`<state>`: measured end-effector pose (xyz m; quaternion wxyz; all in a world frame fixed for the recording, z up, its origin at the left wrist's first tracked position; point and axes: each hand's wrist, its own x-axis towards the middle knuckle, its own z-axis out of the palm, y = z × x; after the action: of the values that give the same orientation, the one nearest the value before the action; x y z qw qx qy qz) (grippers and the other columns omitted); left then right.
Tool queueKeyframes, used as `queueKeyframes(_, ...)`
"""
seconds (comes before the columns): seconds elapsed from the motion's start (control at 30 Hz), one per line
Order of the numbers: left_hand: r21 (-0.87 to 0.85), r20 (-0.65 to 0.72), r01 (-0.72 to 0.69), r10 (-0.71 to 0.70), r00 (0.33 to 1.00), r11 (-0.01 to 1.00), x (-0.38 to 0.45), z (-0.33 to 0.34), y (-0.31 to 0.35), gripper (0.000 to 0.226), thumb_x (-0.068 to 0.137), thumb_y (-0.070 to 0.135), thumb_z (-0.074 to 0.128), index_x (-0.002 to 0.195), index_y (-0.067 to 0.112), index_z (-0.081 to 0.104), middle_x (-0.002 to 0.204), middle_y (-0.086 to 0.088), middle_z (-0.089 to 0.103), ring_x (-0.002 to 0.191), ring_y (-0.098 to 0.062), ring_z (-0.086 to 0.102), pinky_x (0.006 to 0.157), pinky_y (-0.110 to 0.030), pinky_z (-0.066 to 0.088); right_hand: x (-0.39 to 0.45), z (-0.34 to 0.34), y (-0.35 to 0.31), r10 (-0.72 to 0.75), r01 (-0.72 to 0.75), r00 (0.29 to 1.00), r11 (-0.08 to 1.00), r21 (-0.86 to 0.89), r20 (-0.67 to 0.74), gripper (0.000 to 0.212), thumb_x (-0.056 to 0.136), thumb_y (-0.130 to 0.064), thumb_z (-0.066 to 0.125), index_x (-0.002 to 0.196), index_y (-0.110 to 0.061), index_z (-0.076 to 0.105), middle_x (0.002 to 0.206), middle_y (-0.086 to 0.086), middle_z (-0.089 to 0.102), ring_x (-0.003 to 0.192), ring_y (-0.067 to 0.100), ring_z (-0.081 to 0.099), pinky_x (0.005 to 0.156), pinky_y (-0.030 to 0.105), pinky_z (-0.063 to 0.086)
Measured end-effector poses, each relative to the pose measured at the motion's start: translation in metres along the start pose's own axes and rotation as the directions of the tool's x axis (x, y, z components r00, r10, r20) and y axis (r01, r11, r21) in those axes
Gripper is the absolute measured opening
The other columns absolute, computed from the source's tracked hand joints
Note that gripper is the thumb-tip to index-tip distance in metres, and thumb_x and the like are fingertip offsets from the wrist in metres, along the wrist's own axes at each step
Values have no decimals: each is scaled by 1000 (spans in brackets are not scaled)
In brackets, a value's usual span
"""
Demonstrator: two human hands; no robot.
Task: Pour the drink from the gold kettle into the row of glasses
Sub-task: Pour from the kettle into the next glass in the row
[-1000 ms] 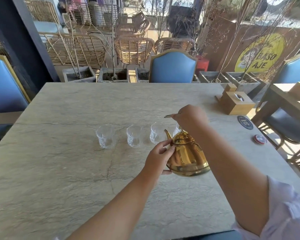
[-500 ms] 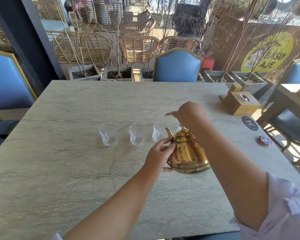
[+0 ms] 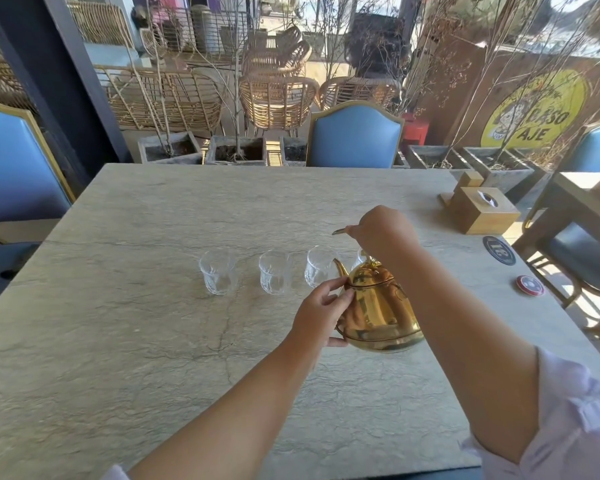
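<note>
Colours: gold kettle (image 3: 378, 306) on grey-beige bench (image 3: 118, 341), blue chairs around.

Kettle: polished gold, mirror finish, darker reflections on its belly. Bench under it: pale grey-beige stone look, fine darker veins and crack lines. Left of kettle: three clear glasses (image 3: 218, 271), ribbed/cut pattern. Right of kettle: round red coaster (image 3: 530, 285) with white centre mark; beyond it a dark navy coaster (image 3: 498, 250) with pale lettering; plain light-wood box (image 3: 478, 211). Behind kettle, across the bench: blue chair (image 3: 355, 136), gold-trimmed frame. Far right: yellow round sign (image 3: 534, 112), dark lettering. Sleeve (image 3: 575, 417) near kettle: pale lilac-white.
</note>
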<state>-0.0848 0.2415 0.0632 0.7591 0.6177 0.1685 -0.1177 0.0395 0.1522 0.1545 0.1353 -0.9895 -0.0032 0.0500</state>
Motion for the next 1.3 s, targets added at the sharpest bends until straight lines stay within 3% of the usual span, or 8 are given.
queueKeyframes(0.17, -4, 0, -3, 3, 1000, 1000, -1, 1, 2, 31, 97, 35, 65, 127, 36, 64, 120, -3, 74, 107, -25, 73, 76, -45, 65, 2, -2, -1, -11, 13, 1000, 998, -55, 25, 48, 95, -44, 53, 64, -8, 48, 59, 0, 45, 50, 17, 43, 43, 25, 29)
queueKeyframes(0.27, -2, -6, -3, 3, 1000, 1000, -1, 2, 2, 31, 97, 35, 65, 128, 36, 64, 120, -2, 74, 106, -25, 73, 79, -48, 65, 2, -2, 0, -17, 17, 1000, 1000, -15, 10, 48, 94, -42, 55, 58, -12, 43, 59, 1, 44, 55, 21, 47, 48, 28, 35)
queueKeyframes(0.43, -4, -3, -1, 1, 1000, 1000, -2, 3, 3, 30, 97, 35, 64, 127, 36, 64, 118, -2, 74, 105, -25, 73, 80, -50, 64, 3, -2, 0, -9, 9, 1000, 1000, -18, 2, 50, 93, -44, 56, 57, -12, 44, 58, 1, 46, 50, 17, 43, 43, 24, 29)
queueKeyframes(1.3, -25, -25, -29, 28, 999, 999, -1, 3, -1, 32, 96, 37, 66, 128, 36, 65, 115, -5, 76, 102, -24, 75, 71, -42, 66, -2, -6, -4, -22, 22, 1000, 999, -30, 1, 48, 95, -42, 55, 59, -11, 46, 58, 1, 50, 50, 15, 44, 42, 23, 29)
